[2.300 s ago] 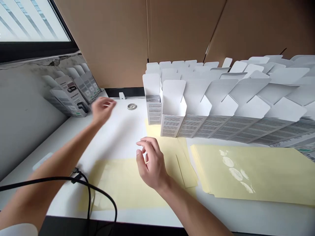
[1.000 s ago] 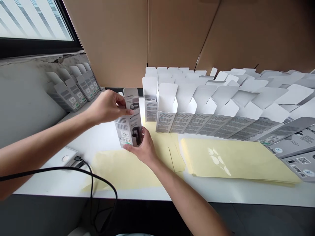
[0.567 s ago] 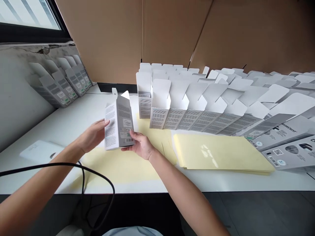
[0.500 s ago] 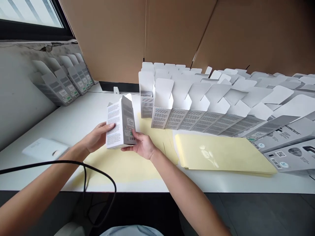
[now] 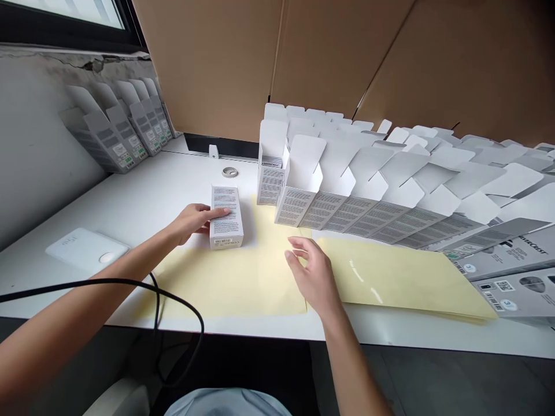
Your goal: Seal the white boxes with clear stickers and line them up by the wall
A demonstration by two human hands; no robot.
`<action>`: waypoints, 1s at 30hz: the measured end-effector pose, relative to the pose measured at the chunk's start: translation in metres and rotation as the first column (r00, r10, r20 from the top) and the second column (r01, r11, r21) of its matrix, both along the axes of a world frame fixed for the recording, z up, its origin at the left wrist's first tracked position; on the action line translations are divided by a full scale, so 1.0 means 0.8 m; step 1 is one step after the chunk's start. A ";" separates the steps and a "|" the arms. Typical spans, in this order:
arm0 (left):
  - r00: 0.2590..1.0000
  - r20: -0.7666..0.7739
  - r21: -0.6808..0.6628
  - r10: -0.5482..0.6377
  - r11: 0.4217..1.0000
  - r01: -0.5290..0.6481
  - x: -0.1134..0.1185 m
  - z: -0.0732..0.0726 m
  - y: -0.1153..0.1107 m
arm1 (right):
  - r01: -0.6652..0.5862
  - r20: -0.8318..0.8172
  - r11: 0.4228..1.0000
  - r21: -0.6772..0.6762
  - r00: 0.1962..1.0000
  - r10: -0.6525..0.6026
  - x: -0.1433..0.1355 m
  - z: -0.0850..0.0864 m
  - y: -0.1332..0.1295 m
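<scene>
Window (image 5: 78,10), cropped by the upper-left corner; black cable (image 5: 108,281), cut off at the left edge. The carton (image 5: 226,218) partly hides the left hand (image 5: 191,223), and its fine print is too small to read.

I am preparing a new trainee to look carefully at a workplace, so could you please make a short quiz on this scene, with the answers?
1. True or false: the left hand touches the printed box.
2. Which thing lies on the table beyond that box, as the wearer looks?
A) a pair of scissors
B) a small ring
C) a red cup
3. Fill in one word: the stack of sheets to the right of the right hand is ____ in colour.

Key: 1 true; 2 B; 3 yellow
</scene>
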State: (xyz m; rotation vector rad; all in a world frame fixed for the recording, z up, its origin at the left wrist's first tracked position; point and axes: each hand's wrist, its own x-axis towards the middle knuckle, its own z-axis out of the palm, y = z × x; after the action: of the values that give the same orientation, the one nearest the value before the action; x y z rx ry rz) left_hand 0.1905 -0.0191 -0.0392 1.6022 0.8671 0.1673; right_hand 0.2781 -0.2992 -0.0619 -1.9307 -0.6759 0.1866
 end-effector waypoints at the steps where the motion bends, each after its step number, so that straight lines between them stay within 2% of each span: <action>1: 1.000 -0.024 0.028 -0.006 1.000 0.006 0.002 0.001 0.002 | 0.037 0.015 0.999 0.014 0.999 -0.038 -0.009 -0.008 -0.012; 6: 0.989 -0.127 0.142 -0.081 0.985 0.099 0.007 0.002 0.012 | 0.076 -0.069 0.995 0.063 0.995 -0.072 -0.057 -0.048 -0.043; 8: 0.987 -0.147 0.277 -0.067 0.955 0.106 0.001 0.001 0.011 | 0.095 -0.156 0.983 0.160 0.985 -0.069 -0.068 -0.054 -0.047; 9: 0.992 -0.122 0.400 -0.025 0.914 0.072 -0.004 0.001 0.008 | 0.122 -0.215 0.968 0.221 0.974 -0.073 -0.071 -0.054 -0.048; 10: 0.998 -0.057 0.541 0.023 0.841 0.011 -0.011 0.001 0.003 | 0.161 -0.280 0.948 0.276 0.956 -0.081 -0.073 -0.053 -0.050; 11: 0.998 0.046 0.670 0.050 0.739 -0.067 -0.020 0.000 -0.004 | 0.205 -0.346 0.926 0.317 0.934 -0.088 -0.074 -0.050 -0.052; 12: 0.987 0.160 0.763 0.024 0.631 -0.139 -0.030 -0.001 -0.014 | 0.242 -0.409 0.908 0.342 0.908 -0.088 -0.074 -0.047 -0.055; 13: 0.967 0.245 0.815 -0.071 0.556 -0.166 -0.041 -0.004 -0.025 | 0.273 -0.463 0.893 0.358 0.882 -0.085 -0.073 -0.043 -0.057; 14: 0.936 0.280 0.845 -0.215 0.518 -0.134 -0.052 -0.008 -0.038 | 0.296 -0.511 0.881 0.368 0.856 -0.074 -0.071 -0.040 -0.060; 16: 0.815 0.192 0.871 -0.547 0.477 0.116 -0.070 -0.020 -0.063 | 0.331 -0.595 0.861 0.386 0.803 -0.042 -0.068 -0.033 -0.063; 18: 0.704 0.056 0.835 -0.708 0.420 0.355 -0.082 -0.035 -0.084 | 0.362 -0.656 0.833 0.418 0.755 0.001 -0.067 -0.028 -0.063; 20: 0.679 -0.030 0.788 -0.733 0.401 0.467 -0.086 -0.049 -0.097 | 0.389 -0.687 0.801 0.455 0.726 0.038 -0.071 -0.025 -0.060; 23: 0.698 -0.070 0.760 -0.713 0.415 0.501 -0.085 -0.061 -0.103 | 0.417 -0.725 0.787 0.455 0.687 0.055 -0.086 -0.023 -0.055; 26: 0.712 -0.072 0.756 -0.698 0.428 0.495 -0.083 -0.064 -0.104 | 0.310 -0.738 0.867 0.390 0.668 0.093 -0.101 -0.022 -0.057; 28: 0.731 -0.063 0.755 -0.679 0.447 0.480 -0.084 -0.063 -0.107 | 0.189 -0.718 0.929 0.319 0.688 0.107 -0.107 -0.021 -0.062; 30: 0.739 -0.049 0.755 -0.672 0.460 0.468 -0.085 -0.061 -0.113 | 0.093 -0.702 0.966 0.240 0.705 0.106 -0.109 -0.020 -0.066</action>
State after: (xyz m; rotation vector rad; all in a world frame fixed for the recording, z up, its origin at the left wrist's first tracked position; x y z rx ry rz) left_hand 0.1224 -0.1093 -0.0879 2.4909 -0.0638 0.2466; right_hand 0.1911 -0.3523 -0.0776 -1.4281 -0.1601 0.7738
